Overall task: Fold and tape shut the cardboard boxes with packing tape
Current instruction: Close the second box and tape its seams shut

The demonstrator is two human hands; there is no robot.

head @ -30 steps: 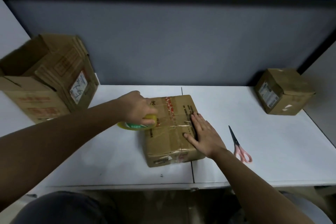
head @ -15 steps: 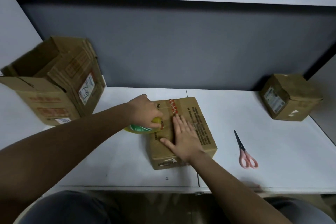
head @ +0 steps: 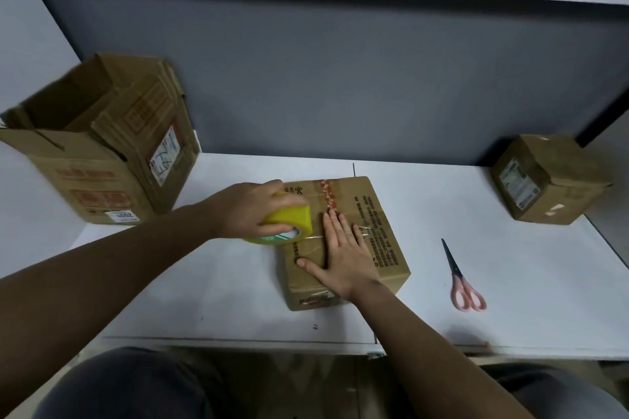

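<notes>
A closed flat cardboard box point(head: 381, 231) lies in the middle of the white table point(head: 204, 289), with clear tape and a red-white strip across its top. My right hand point(head: 343, 252) lies flat on the box top, fingers straight, pressing the tape down. My left hand point(head: 252, 211) grips a yellow roll of packing tape point(head: 289, 224) at the box's left edge, raised onto the top. A clear strip of tape runs from the roll under my right hand.
A large open cardboard box point(head: 102, 153) stands at the back left. A small taped box point(head: 548, 180) sits at the back right. Pink-handled scissors point(head: 461, 279) lie right of the middle box. A grey partition wall rises behind the table.
My right hand slid from the box's right side toward its left half, flat on the top. The tape roll rose from beside the box up onto its left edge.
</notes>
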